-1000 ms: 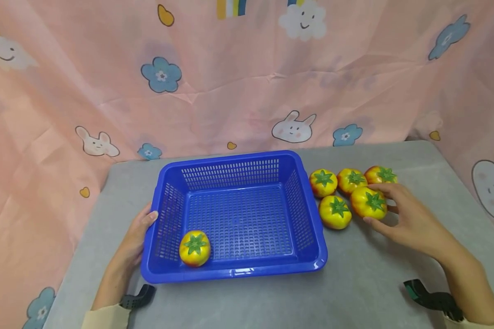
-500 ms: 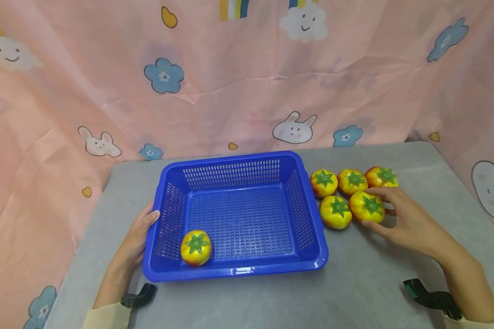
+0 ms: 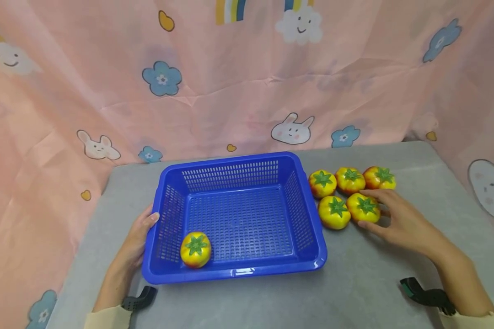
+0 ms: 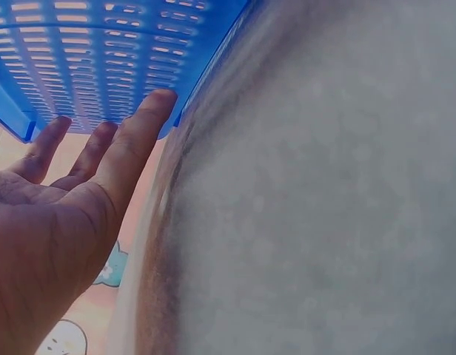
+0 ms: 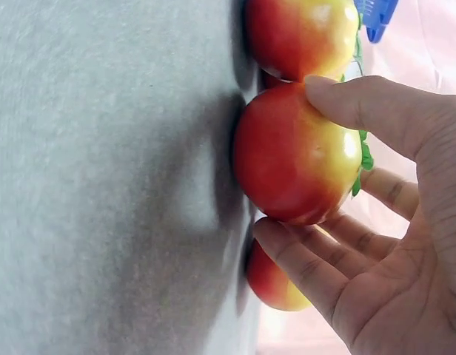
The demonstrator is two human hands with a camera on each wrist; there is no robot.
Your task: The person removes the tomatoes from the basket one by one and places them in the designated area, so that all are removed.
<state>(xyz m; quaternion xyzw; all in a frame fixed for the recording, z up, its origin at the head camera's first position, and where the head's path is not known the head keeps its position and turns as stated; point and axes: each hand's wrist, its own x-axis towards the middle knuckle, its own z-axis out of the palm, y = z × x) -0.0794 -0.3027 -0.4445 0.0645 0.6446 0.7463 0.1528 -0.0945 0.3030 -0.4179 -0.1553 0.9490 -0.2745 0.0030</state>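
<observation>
My left hand [image 3: 137,233] holds the left side of a blue plastic basket [image 3: 234,273], thumb on the rim. In the left wrist view its fingers [image 4: 139,137] lie against the slotted wall [image 4: 80,66]. One yellow-red toy tomato [image 3: 195,249] with a green leafy top sits in the basket's front left corner. My right hand [image 3: 407,224] grips another toy tomato [image 3: 363,208] between thumb and fingers. In the right wrist view this tomato [image 5: 291,155] is low at the grey table, leaf side away from it, right beside a neighbouring tomato [image 5: 298,33].
Several more toy tomatoes stand grouped right of the basket: a front one [image 3: 334,213] and a back row with a left one [image 3: 322,183], a middle one [image 3: 350,180] and a right one [image 3: 379,177]. A pink printed cloth [image 3: 230,91] hangs behind the grey table [image 3: 271,306].
My right hand has moved slightly left with its tomato, bringing it up against the front tomato of the group. My left hand and the basket have stayed in place.
</observation>
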